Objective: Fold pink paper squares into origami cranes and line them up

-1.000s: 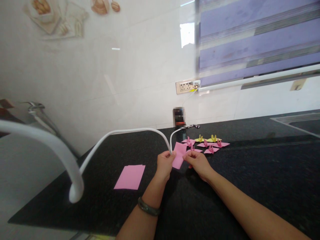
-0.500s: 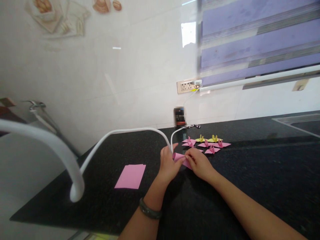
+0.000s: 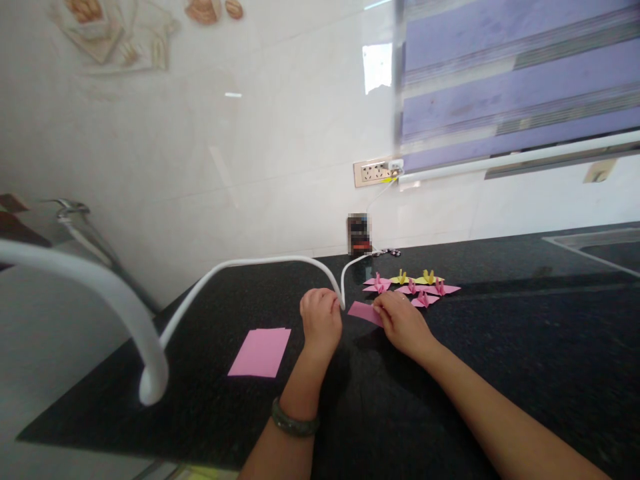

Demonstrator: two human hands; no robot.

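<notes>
A folded pink paper (image 3: pixel 364 312) lies flat on the black countertop (image 3: pixel 500 347). My right hand (image 3: pixel 403 323) presses its fingertips on the paper's right end, fingers closed together. My left hand (image 3: pixel 320 320) rests just left of the paper with its fingers curled into a loose fist; nothing shows in it. A dark bangle (image 3: pixel 294 420) circles my left wrist. Behind the paper stand several small folded paper cranes (image 3: pixel 413 288), pink and yellow.
A stack of flat pink sheets (image 3: pixel 260 352) lies to the left. A white flexible tube (image 3: pixel 210 280) arcs over the counter from the near left. A small dark object (image 3: pixel 359 235) stands against the tiled wall under a socket strip (image 3: pixel 373 173). A tap (image 3: pixel 75 220) is at far left.
The pink sheet was held up between both hands, then folded over and laid flat. My left hand has let go of it and drawn back to the left, curled.
</notes>
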